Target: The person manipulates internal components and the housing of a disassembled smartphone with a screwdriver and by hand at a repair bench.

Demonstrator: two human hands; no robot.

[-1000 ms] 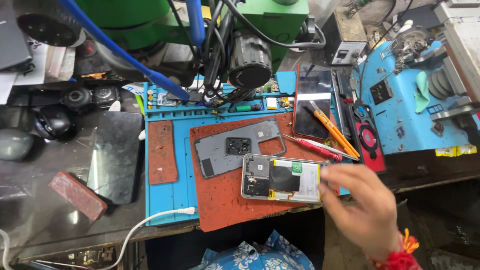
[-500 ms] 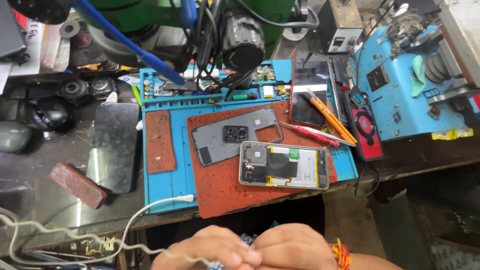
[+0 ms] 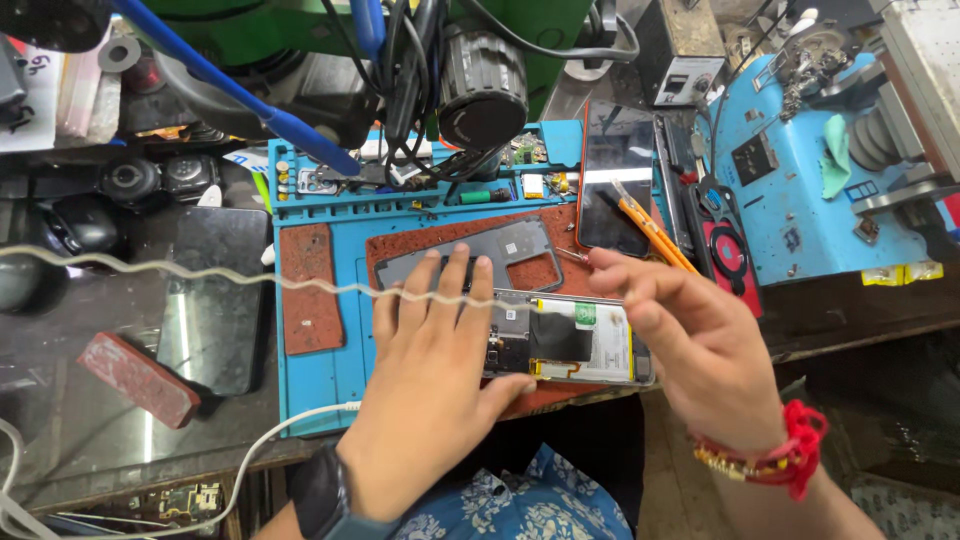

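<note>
My left hand (image 3: 435, 375) flat, fingers spread, pressing opened phone (image 3: 570, 340); my right hand (image 3: 695, 340) loosely open, hovering above phone, holding nothing.

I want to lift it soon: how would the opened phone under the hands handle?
The opened phone is flat and thin, so probably stiff and light. Its exposed battery and boards look fragile. The left hand presses it onto the red mat, so sliding seems unlikely.

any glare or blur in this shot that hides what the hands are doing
Head view: even daylight, mostly sharp; the right hand is slightly motion-blurred at the fingers, the left hand crisp on the opened phone; glare streaks the dark glass panel; wide-angle bending at the edges.
</note>
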